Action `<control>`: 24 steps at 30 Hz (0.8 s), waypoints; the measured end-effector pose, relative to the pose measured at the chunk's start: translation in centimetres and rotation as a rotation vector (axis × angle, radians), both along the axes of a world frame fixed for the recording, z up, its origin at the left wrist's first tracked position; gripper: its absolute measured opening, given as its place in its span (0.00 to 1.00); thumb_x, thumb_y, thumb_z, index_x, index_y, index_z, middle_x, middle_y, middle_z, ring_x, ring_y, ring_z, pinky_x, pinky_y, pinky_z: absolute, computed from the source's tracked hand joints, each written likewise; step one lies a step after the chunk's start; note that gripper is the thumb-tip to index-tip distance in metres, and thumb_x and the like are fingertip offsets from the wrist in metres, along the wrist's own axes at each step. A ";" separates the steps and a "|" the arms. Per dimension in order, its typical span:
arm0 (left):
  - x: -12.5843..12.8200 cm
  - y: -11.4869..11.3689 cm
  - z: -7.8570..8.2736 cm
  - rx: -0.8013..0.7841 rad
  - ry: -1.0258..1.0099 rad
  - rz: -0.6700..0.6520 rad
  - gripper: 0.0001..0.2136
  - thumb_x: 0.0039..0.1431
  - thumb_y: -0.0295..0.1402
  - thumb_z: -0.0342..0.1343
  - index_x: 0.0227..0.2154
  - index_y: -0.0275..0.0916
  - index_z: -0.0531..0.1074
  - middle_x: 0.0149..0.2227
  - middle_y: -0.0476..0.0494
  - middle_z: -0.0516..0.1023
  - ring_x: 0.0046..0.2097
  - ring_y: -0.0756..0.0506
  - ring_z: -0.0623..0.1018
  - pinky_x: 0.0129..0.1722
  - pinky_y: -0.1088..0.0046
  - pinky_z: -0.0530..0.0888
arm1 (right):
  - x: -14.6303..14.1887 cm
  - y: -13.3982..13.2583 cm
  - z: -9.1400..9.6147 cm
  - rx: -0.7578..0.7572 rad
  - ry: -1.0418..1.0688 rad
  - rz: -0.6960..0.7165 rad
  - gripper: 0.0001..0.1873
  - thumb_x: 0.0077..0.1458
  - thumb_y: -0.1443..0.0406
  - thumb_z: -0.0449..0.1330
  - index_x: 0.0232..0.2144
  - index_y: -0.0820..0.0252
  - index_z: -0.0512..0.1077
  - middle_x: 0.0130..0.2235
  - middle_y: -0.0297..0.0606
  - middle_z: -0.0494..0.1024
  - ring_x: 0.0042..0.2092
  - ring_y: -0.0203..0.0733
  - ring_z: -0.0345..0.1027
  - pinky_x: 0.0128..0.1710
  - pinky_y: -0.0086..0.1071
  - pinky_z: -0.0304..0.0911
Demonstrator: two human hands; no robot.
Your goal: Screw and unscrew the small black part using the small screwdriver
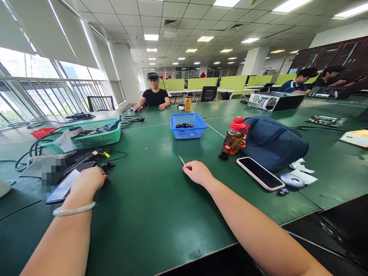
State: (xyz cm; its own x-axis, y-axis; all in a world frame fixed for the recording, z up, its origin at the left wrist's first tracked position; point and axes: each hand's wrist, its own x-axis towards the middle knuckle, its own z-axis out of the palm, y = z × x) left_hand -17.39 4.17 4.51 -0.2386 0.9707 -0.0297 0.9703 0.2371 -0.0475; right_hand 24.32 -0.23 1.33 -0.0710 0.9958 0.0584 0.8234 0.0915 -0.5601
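Observation:
My right hand is closed in a pinch over the middle of the green table. From its fingers a thin, pointed, silvery pair of tweezers sticks out, up and to the left; most of it is hidden. My left hand, with a pale bangle on the wrist, has its fingers curled together at the left. Something dark shows under those fingertips, too covered to name. Beneath and beside this hand lies a phone-like device with a bright screen. A small black part lies just beyond the fingers.
A green basket with gloves and cables stands at the left. Ahead is a blue basket holding black items. Right of my hand are a red-lidded bottle, a navy bag and a phone. A person sits opposite.

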 end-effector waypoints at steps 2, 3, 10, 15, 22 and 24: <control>0.5 -0.1 0.2 -0.033 0.061 0.061 0.16 0.57 0.40 0.51 0.40 0.38 0.80 0.40 0.31 0.82 0.42 0.35 0.79 0.39 0.64 0.74 | 0.0 0.0 0.0 0.001 0.000 0.002 0.13 0.59 0.61 0.55 0.33 0.53 0.80 0.37 0.36 0.80 0.35 0.38 0.69 0.29 0.28 0.54; 0.8 -0.2 0.3 -0.046 0.077 0.071 0.17 0.57 0.40 0.50 0.41 0.39 0.79 0.41 0.32 0.82 0.43 0.36 0.79 0.39 0.65 0.73 | 0.0 0.0 0.0 0.001 0.000 0.004 0.13 0.59 0.61 0.55 0.33 0.53 0.80 0.38 0.36 0.80 0.35 0.37 0.69 0.29 0.28 0.54; 1.5 -0.6 0.9 -0.061 0.105 0.075 0.18 0.58 0.41 0.49 0.41 0.39 0.80 0.43 0.32 0.82 0.42 0.36 0.79 0.39 0.65 0.74 | 0.1 -0.1 0.1 -0.004 -0.003 -0.003 0.13 0.59 0.61 0.55 0.35 0.53 0.80 0.37 0.37 0.79 0.34 0.37 0.69 0.29 0.28 0.54; 1.3 -0.6 0.5 -0.066 0.111 0.041 0.18 0.57 0.40 0.50 0.41 0.38 0.80 0.42 0.31 0.82 0.43 0.35 0.79 0.40 0.64 0.74 | 0.0 -0.1 0.1 0.005 -0.019 0.007 0.13 0.60 0.61 0.55 0.34 0.54 0.80 0.35 0.36 0.79 0.33 0.37 0.68 0.29 0.28 0.54; 1.6 -0.8 0.9 -0.095 0.099 0.046 0.19 0.58 0.40 0.49 0.41 0.36 0.80 0.44 0.29 0.81 0.44 0.33 0.79 0.41 0.62 0.74 | 0.0 -0.1 0.1 0.002 -0.014 0.003 0.14 0.59 0.61 0.54 0.34 0.53 0.80 0.36 0.37 0.79 0.33 0.37 0.68 0.29 0.28 0.53; 2.1 -1.2 1.3 -0.108 0.091 0.051 0.19 0.59 0.40 0.48 0.43 0.36 0.79 0.45 0.28 0.81 0.45 0.33 0.79 0.41 0.61 0.74 | 0.0 -0.1 0.1 -0.002 -0.011 0.000 0.14 0.59 0.60 0.54 0.34 0.53 0.80 0.37 0.37 0.79 0.34 0.37 0.68 0.29 0.28 0.53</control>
